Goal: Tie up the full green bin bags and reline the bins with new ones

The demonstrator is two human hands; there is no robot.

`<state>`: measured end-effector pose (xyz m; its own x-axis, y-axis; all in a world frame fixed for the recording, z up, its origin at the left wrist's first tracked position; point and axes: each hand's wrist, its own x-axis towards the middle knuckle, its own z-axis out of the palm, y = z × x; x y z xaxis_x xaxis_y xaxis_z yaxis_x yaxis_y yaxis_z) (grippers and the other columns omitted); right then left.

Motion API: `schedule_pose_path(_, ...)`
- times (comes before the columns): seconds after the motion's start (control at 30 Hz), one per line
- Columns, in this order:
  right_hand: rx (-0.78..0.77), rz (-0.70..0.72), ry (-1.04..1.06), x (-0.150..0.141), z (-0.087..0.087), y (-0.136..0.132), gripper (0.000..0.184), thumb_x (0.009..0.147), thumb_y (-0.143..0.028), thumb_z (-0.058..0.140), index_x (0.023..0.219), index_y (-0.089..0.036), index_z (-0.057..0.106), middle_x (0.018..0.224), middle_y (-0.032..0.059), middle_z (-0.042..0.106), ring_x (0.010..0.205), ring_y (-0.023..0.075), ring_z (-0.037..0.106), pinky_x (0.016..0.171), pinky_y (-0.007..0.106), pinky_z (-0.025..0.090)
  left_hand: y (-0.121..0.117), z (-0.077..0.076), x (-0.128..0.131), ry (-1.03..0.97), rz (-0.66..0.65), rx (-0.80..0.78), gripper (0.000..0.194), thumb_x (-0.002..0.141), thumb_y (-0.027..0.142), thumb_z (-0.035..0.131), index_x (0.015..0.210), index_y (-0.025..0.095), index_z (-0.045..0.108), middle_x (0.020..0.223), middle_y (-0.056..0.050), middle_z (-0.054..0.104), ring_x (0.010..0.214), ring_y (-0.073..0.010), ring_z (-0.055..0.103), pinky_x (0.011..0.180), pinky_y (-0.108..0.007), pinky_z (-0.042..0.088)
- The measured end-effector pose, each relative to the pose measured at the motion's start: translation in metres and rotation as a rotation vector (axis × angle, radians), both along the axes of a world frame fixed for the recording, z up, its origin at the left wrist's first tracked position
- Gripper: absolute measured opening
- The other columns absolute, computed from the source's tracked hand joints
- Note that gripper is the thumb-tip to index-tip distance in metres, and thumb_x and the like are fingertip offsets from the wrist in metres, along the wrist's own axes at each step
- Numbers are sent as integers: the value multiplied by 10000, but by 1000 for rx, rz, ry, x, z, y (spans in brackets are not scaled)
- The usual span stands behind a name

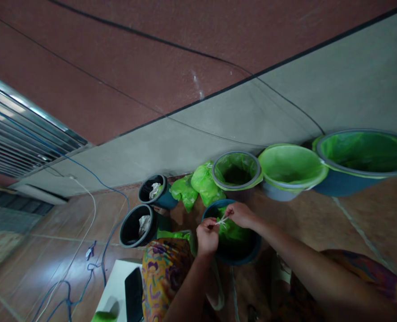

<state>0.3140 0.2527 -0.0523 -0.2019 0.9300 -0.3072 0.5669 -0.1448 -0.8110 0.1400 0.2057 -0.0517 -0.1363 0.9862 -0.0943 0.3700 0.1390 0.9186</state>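
My left hand (207, 235) and my right hand (240, 214) are both pinched on a thin white string (222, 220) stretched between them. They work just above a blue bin (245, 255) lined with a green plastic bag (230, 231). The string sits at the gathered top of that bag. My forearms reach in from the bottom of the view, over patterned clothing (163, 273) on my lap.
Three green-lined bins (236, 172) (290, 170) (364, 158) stand along the grey wall. Two tied green bags (198, 187) lie beside them. Two black bins (153, 190) (136, 226) hold white waste. Blue and white cables (84, 264) trail over the tiled floor. A phone (134, 295) lies on a white surface.
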Motion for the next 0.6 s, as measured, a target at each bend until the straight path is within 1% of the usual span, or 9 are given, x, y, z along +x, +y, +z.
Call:
schedule_pose_path(0.07,71,10,-161,2,3,0,252,726,-54,567,773,-189,774,858,52,767,833,179,683,737,250,447,-1,-1,-5,27,7,-5,130,679,124,670,570,193,651,883,-66,728,847,-204,668,859,-333,507)
schedule_pose_path(0.13,87,34,-250,1,4,-1,275,749,-49,548,809,-180,783,921,82,776,904,211,696,783,270,456,-4,-4,-8,66,14,-11,157,663,94,663,548,196,632,856,-61,719,838,-202,661,854,-322,499)
schedule_pose_path(0.3,79,63,-341,3,2,-6,311,774,-14,525,920,-147,766,1015,144,756,1018,258,686,877,313,463,-9,-17,-14,197,38,-122,129,667,86,655,616,204,660,773,-36,688,772,-195,639,830,-313,490)
schedule_pose_path(0.33,80,58,-354,5,1,-5,323,778,-14,526,970,-137,755,1054,160,743,1037,266,681,893,322,464,-9,-19,-17,206,31,-148,135,657,78,653,683,206,685,799,-35,694,771,-194,640,829,-313,495)
schedule_pose_path(0.37,77,52,-365,8,1,-5,342,783,-19,528,1030,-125,739,1102,180,723,1050,273,677,908,334,465,-10,-20,-19,209,17,-168,215,633,61,654,780,208,710,871,-42,707,791,-196,648,834,-311,501)
schedule_pose_path(0.43,61,54,-373,11,2,-5,404,787,-32,537,1152,-104,694,1203,217,670,1069,282,672,936,355,466,-10,-21,-23,204,-22,-194,520,554,12,655,1035,202,711,1120,-85,700,915,-219,668,874,-309,508)
schedule_pose_path(0.5,65,113,-332,10,3,-7,506,780,-42,554,1277,-97,628,1312,231,608,1148,284,642,993,362,453,-9,-22,-23,202,-68,-206,771,483,-25,646,1226,180,647,1342,-141,609,1096,-264,642,954,-320,491)
schedule_pose_path(0.53,80,165,-295,7,3,-10,570,771,-45,565,1339,-95,586,1362,229,577,1212,284,609,1033,361,436,-9,-24,-21,192,-93,-209,812,466,-29,647,1252,170,634,1385,-155,581,1167,-283,613,994,-327,474)
schedule_pose_path(0.6,113,290,-211,-3,1,-18,690,750,-66,602,1432,-92,503,1440,218,528,1332,283,522,1109,359,390,-7,-29,-14,122,-122,-225,726,468,-14,661,1167,179,679,1320,-140,633,1191,-289,599,1024,-333,457)
